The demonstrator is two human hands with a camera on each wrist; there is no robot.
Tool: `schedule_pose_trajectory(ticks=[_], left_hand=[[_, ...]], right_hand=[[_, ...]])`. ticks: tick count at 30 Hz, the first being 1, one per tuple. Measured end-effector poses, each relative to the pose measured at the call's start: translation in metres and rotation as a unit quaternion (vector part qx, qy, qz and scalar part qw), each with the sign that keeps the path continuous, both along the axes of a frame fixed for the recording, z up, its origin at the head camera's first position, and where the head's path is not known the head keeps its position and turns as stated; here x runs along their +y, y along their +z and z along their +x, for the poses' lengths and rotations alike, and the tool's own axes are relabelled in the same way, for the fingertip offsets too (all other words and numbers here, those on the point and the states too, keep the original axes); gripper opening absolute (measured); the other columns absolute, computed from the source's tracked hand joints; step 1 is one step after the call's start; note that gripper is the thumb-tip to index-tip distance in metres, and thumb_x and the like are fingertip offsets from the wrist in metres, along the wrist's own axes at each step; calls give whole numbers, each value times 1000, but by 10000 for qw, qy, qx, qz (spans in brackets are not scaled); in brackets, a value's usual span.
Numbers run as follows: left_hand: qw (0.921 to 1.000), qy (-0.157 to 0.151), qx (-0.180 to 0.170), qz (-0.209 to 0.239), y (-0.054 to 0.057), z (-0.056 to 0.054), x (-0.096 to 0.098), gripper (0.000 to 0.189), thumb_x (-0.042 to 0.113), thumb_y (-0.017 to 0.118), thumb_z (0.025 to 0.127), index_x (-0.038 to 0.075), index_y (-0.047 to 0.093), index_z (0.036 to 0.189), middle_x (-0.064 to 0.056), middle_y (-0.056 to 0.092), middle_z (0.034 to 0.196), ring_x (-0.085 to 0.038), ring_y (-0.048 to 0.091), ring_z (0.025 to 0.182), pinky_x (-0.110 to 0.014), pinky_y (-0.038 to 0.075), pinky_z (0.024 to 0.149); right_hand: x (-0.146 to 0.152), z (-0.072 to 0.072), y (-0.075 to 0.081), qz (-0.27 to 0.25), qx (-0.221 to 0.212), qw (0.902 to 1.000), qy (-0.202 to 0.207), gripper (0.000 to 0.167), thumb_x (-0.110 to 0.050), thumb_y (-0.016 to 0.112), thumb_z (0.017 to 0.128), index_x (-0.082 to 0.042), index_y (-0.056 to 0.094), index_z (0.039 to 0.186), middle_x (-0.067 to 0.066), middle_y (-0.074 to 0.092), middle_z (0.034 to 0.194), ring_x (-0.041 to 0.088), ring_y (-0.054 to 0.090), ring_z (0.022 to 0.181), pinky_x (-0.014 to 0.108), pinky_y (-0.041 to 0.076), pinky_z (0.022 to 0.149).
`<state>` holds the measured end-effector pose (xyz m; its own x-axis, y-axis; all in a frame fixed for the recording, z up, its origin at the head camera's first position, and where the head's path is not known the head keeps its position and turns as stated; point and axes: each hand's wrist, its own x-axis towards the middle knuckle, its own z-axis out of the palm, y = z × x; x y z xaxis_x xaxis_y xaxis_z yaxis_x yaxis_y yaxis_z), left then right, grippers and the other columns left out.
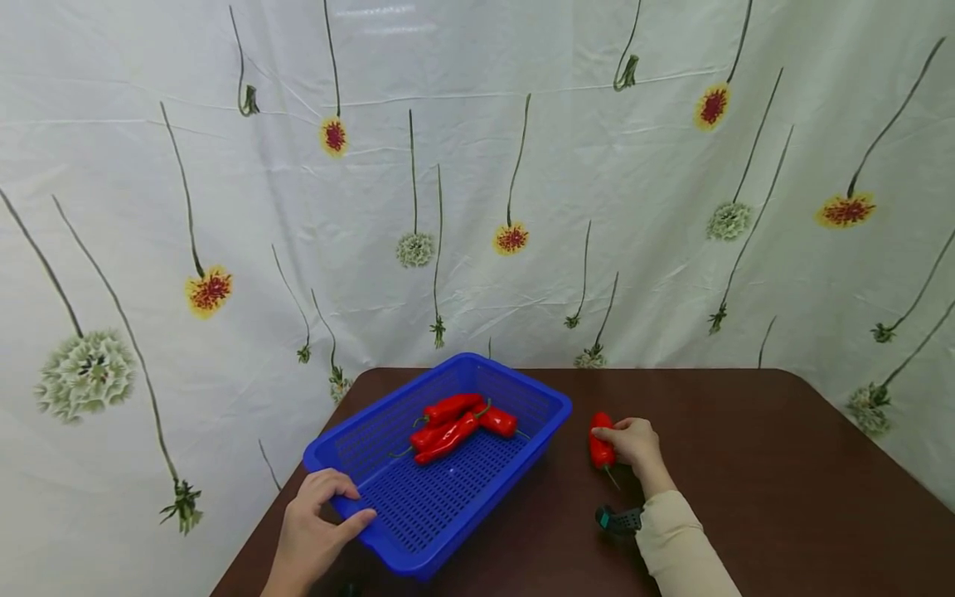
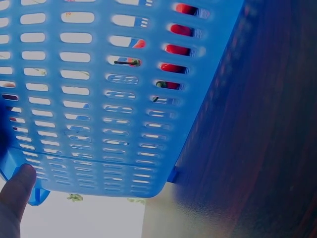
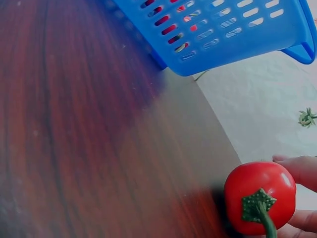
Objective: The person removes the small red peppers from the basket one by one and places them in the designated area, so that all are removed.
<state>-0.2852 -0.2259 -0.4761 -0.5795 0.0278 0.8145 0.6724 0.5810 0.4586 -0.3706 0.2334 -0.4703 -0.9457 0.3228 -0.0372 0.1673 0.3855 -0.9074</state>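
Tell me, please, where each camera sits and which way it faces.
Head: on the head, facing forward and down at basket and table; left hand and right hand show.
Left wrist: on that wrist, facing the basket; one finger shows.
Right wrist: on that wrist, facing the held pepper; fingers show.
Both wrist views share basket and table.

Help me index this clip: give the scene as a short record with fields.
Left hand: grips the near-left end of the blue basket
Right hand: holds a single red pepper, outside the basket, to its right
Basket contents: four red peppers visible, green stems
Surface: dark brown table
Backdrop: white cloth printed with flowers
Unclear: whether the held pepper touches the table
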Motion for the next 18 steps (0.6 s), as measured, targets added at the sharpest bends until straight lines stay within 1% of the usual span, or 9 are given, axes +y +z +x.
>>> schedule_pose_trajectory(ticks=[3,5,13,18], left_hand=[[10000,31,-16,0,0,1,0,46,-5,92,53,19,63,79,0,64,83,-1,50,94,-8,34,87],[10000,29,6,-4,0,1,0,46,-5,92,53,19,63,79,0,64,83,-1,50,94,-8,34,87],[10000,12,50,-5,0,-1,0,46,-5,92,52,20,63,79,1,64,83,-1,50,95,-9,34,88],[10000,9,91,5,-2,-2,0,46,-5,92,51,18,63,79,0,63,82,-1,50,94,-9,34,87]], right_hand=[[-1,0,1,237,-23,9997,26,47,-26,76,86,11,60,110,28,63,107,22,66,75,29,56,61],[-1,1,2,289,-26,9996,58,47,-27,76,86,11,60,109,28,63,107,22,66,75,29,55,61],[1,3,1,205,-9,9997,155,47,-27,75,88,12,59,110,27,63,104,19,66,72,30,57,61],[1,3,1,197,-31,9997,163,47,-28,74,88,11,59,109,25,63,102,18,66,71,29,56,61]])
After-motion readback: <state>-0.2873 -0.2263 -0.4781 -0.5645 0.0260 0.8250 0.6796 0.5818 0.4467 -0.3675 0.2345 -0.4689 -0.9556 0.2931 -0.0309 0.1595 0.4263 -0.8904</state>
